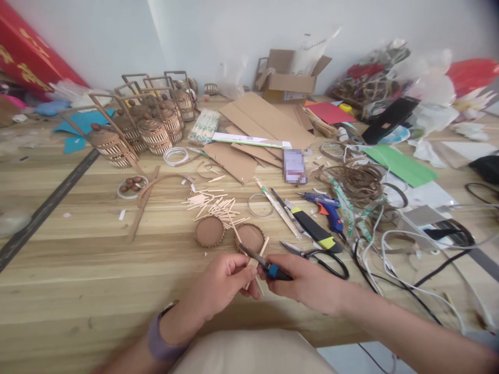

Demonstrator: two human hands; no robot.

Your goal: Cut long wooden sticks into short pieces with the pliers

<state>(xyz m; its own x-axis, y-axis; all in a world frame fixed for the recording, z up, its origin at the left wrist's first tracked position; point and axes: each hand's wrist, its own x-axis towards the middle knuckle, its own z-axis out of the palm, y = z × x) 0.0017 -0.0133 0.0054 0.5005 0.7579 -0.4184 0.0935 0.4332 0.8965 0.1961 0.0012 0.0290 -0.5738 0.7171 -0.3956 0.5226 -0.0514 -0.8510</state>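
Pinches a small bundle of thin wooden sticks (pixel 252 266) between the fingers of the left hand (pixel 228 280), near the front edge of the desk (pixel 97 291). Wears a lavender band (pixel 156 337) on that wrist. Grips a pair of blue-handled pliers (pixel 263 261) with the right hand (pixel 307 280), fingers curled round the handles. Points their metal nose up and to the left, across the upper part of the bundle (cannot tell whether to call the jaws closed on a stick).

Faces two shallow round cardboard trays (pixel 210 231) just beyond, set side by side, with the pliers' nose over the rim of the right one. Has a loose heap of short cut sticks (pixel 218 208) behind them. Has, to the right, black-handled scissors (pixel 294 249), a black-and-yellow utility knife (pixel 316 229) and a blue glue gun (pixel 331 212) (with an orange trigger), near a tangle of brown strips (pixel 358 179). Looks, farther left, upon a white-rimmed dish of brown beads (pixel 133 186) and, behind it, a cluster of lidded stick baskets (pixel 155 136) with tall handles. Has cardboard sheets (pixel 268 119) at centre, before an open cardboard box (pixel 290 83).
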